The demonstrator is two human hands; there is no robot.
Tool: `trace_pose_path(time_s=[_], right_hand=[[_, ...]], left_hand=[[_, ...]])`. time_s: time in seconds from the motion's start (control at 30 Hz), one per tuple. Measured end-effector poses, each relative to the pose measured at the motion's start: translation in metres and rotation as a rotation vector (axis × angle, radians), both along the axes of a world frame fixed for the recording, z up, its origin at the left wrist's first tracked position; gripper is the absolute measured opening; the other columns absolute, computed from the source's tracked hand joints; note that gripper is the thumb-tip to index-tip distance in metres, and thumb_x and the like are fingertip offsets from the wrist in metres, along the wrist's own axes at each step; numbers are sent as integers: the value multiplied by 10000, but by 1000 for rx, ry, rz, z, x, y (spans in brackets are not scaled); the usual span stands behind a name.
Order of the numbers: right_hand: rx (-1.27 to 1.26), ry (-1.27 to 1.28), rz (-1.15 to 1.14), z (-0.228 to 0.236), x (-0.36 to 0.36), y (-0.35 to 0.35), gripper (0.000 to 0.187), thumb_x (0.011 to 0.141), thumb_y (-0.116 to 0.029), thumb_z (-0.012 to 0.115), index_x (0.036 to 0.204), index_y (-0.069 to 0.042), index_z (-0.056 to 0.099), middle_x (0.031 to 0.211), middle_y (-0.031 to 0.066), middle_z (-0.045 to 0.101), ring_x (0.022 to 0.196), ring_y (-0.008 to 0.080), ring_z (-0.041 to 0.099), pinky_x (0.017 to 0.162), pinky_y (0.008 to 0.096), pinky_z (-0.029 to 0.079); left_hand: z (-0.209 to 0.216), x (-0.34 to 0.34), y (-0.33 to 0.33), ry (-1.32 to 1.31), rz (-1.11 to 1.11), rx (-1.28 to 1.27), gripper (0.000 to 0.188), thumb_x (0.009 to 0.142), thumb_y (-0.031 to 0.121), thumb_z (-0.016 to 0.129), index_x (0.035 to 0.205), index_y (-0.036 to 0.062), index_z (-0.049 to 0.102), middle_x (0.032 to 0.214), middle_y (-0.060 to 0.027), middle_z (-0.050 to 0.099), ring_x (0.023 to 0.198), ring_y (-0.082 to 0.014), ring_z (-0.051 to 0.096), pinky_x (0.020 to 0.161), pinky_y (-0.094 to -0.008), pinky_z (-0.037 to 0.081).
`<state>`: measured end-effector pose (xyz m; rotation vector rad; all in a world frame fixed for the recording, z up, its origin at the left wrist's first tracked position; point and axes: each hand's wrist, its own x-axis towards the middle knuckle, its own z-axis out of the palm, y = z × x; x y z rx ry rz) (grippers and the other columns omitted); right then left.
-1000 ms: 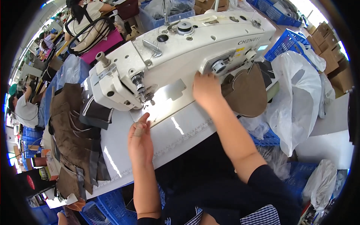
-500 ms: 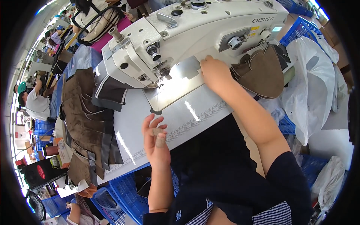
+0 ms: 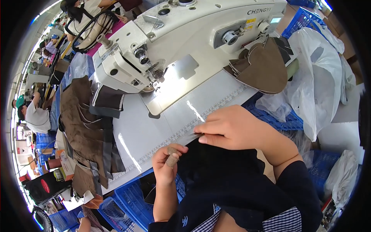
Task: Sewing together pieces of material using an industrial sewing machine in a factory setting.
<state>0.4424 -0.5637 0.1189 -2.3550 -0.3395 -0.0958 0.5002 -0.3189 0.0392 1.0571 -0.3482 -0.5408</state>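
Observation:
Over the table's front edge, my right hand [image 3: 235,127] reaches in from the right with thumb and forefinger pinched together. Between them lies something thin and dark, too small to name. Just left of it is my left hand [image 3: 166,160], its fingers curled in and tan tape wrapped round some of them; whatever they hold, if anything, is hidden. The two hands are close but apart. Beyond them stands a white sewing machine [image 3: 174,42], its lamp lighting the needle area and the metal bed plate [image 3: 181,96].
Brown fabric pieces [image 3: 77,123] with dark edges hang over the table's left side. Stacked brown curved pieces [image 3: 266,67] lie right of the machine, beside a white plastic bag [image 3: 315,73]. Blue baskets [image 3: 135,201] stand below the table. Other people sit farther left.
My right hand has come back from the machine bed to the table's front edge and pinched its fingers. My left hand's raised fingers have curled in. The view has shifted slightly.

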Motion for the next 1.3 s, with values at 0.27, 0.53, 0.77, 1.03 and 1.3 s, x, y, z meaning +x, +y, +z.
trace_pose_path(time_s=[0.27,0.53,0.77,1.03,1.3], right_hand=[[-241,-304,53,-6,11,18,286,715,-185,727,992,-129,690,734,-15,530,711,170,547,598,316,443],[-401,-398,103,-12,16,23,218,718,-192,658,928,-143,681,701,-24,512,712,147,544,587,298,436],[-558,-243,-427,-48,82,-58,290,713,-153,698,1000,-125,662,854,37,603,869,241,590,764,374,453],[118,-430,284,-37,85,4,323,757,-42,592,1073,-92,635,1110,92,635,1001,283,605,817,414,484],[66,146,302,-42,109,16,198,765,-165,682,958,-123,675,782,81,672,702,269,634,631,366,481]], left_hand=[[-1,-3,-4,18,-48,-113,113,831,68,681,802,-32,638,1329,-271,509,1210,-339,531,1042,-478,386],[-10,2,-5,44,-58,-80,120,824,76,691,804,-29,637,1334,-277,501,1236,-344,508,1052,-477,378],[-11,13,-10,121,38,-85,74,820,58,686,835,0,643,1332,-264,507,1241,-345,507,1067,-458,381],[-8,22,-14,38,0,-30,81,833,90,646,843,18,611,1190,-230,591,1102,-276,569,980,-371,430],[-8,42,-17,-6,95,-2,71,832,78,629,837,19,589,950,-137,621,887,-189,555,869,-305,413]])
